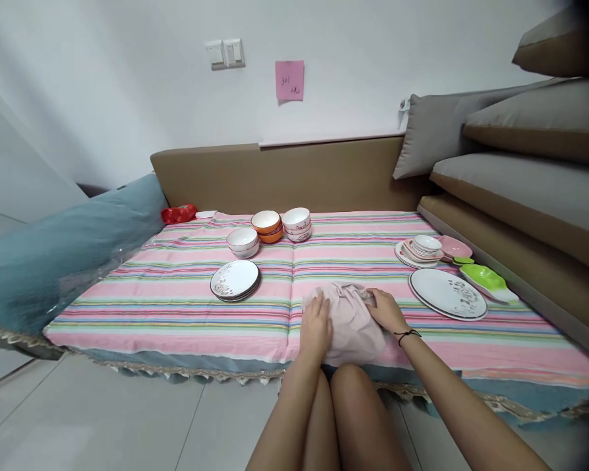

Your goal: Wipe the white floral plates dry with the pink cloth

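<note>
A crumpled pale pink cloth (351,330) lies on the striped cover, close in front of my knees. My left hand (317,329) rests on the cloth's left side, its fingers stretched out and slightly apart. On the other side, my right hand (387,310) has its fingers curled on the cloth's upper right edge, pinching a fold. Whether anything lies under the cloth is hidden. Large oval plates (444,291) with a floral print are the nearest dishes to my right hand. Left of the cloth sits a stack of dark-rimmed plates (235,278).
Behind the plates stand white bowls (243,240), orange bowls (266,226) and patterned bowls (297,222). At right are small stacked dishes (426,244), a pink dish (455,247) and a green leaf-shaped dish (487,278). Cushions (525,190) are piled along the right; a red package (178,213) lies back left.
</note>
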Demonstrator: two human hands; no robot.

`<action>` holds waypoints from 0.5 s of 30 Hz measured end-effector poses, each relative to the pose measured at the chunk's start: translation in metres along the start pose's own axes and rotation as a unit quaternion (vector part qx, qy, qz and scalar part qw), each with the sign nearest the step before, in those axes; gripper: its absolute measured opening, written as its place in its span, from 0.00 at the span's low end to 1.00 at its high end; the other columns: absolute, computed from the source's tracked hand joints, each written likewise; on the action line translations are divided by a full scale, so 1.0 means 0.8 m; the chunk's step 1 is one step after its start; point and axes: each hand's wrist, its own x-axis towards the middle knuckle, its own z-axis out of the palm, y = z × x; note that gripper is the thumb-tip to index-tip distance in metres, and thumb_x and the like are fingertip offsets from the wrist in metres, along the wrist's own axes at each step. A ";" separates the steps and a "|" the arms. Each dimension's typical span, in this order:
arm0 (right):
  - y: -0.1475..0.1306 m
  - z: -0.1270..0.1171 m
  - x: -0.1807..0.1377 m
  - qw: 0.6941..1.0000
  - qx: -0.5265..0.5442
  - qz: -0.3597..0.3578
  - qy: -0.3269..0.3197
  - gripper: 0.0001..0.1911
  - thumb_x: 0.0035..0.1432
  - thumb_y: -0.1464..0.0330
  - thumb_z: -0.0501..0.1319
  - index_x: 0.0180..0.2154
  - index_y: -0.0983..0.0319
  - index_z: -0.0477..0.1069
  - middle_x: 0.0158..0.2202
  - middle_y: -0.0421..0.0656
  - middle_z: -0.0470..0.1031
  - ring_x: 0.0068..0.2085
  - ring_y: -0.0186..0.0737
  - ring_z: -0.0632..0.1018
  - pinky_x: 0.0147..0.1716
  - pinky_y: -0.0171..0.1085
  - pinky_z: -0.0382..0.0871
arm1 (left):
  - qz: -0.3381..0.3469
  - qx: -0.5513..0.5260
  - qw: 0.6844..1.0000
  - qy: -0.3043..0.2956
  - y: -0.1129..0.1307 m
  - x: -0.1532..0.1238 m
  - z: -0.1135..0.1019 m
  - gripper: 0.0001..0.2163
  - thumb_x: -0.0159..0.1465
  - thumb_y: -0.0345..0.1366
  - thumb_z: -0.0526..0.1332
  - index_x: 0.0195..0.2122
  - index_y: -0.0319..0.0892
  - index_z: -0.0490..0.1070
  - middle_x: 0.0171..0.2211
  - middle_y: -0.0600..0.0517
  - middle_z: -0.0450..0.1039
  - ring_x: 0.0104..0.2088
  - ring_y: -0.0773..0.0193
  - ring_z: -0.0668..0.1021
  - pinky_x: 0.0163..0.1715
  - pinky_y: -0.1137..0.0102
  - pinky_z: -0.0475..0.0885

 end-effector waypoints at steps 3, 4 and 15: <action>0.004 0.001 -0.002 1.000 -0.005 0.010 0.023 0.19 0.48 0.69 0.56 0.44 0.64 0.70 0.36 0.46 0.76 0.37 0.43 0.75 0.40 0.39 0.66 | -0.007 0.032 0.997 -0.076 0.001 0.000 0.009 0.22 0.62 0.34 0.57 0.58 0.41 0.66 0.63 0.43 0.61 0.61 0.45 0.65 0.58 0.49 0.64; 0.005 -0.001 -0.004 0.999 -0.004 0.013 0.033 0.18 0.49 0.68 0.55 0.44 0.63 0.70 0.35 0.45 0.75 0.36 0.42 0.74 0.39 0.38 0.66 | -0.013 0.038 0.995 -0.089 0.001 -0.001 0.010 0.21 0.62 0.36 0.58 0.57 0.42 0.67 0.62 0.44 0.61 0.61 0.44 0.64 0.58 0.49 0.63; 0.033 -0.088 -0.038 0.975 -0.094 0.035 0.198 0.21 0.51 0.66 0.54 0.47 0.67 0.67 0.38 0.53 0.70 0.43 0.52 0.70 0.46 0.53 0.64 | -0.033 0.081 0.992 -0.090 0.005 -0.001 0.009 0.23 0.63 0.41 0.59 0.60 0.47 0.65 0.64 0.44 0.59 0.65 0.41 0.57 0.61 0.48 0.57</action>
